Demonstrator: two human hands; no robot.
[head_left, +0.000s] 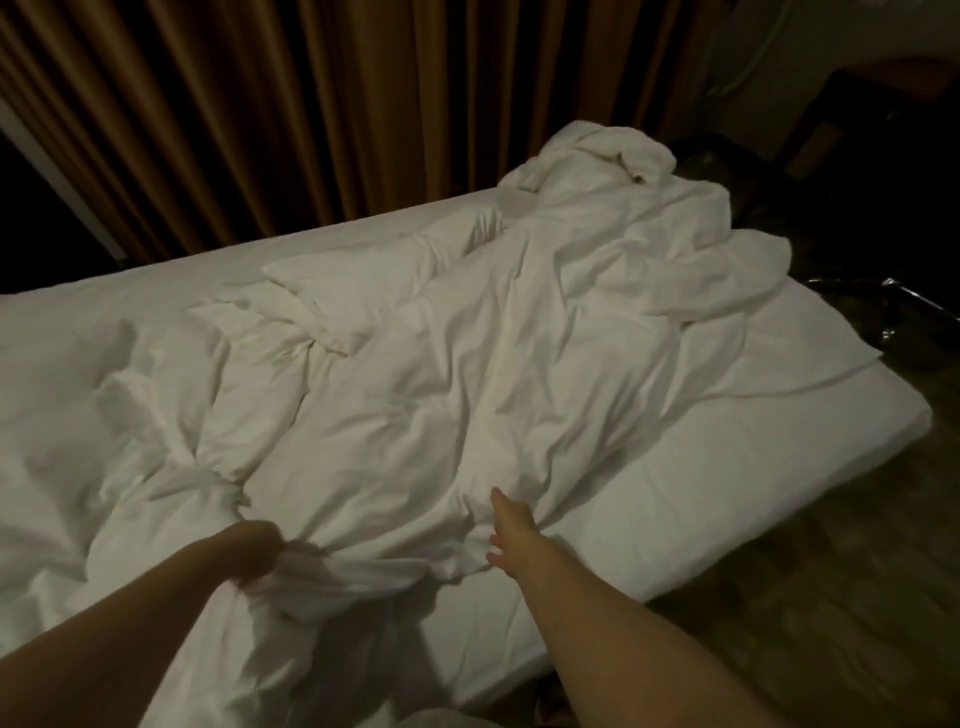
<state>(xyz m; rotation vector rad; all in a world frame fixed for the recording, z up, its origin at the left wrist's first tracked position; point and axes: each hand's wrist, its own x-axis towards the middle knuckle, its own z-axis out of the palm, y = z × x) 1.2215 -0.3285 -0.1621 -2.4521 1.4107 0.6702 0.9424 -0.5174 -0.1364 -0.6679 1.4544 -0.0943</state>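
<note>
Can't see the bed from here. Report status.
Left hand grips bunched white crumpled duvet. Right hand on it, grip unclear. White pillow lies beyond.

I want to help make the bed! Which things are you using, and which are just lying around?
In use: white duvet, left hand gripping its bunched edge, right hand at it, mattress underneath.
Lying about: pillow, brown curtains, dark table in the corner.

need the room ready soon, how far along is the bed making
Early. Done: the bottom sheet lies fairly smooth where it shows. In hand: the left hand grips a bunch of the duvet; the right hand touches its near edge. Left: the duvet is crumpled, heaped at the far end, not spread.
</note>
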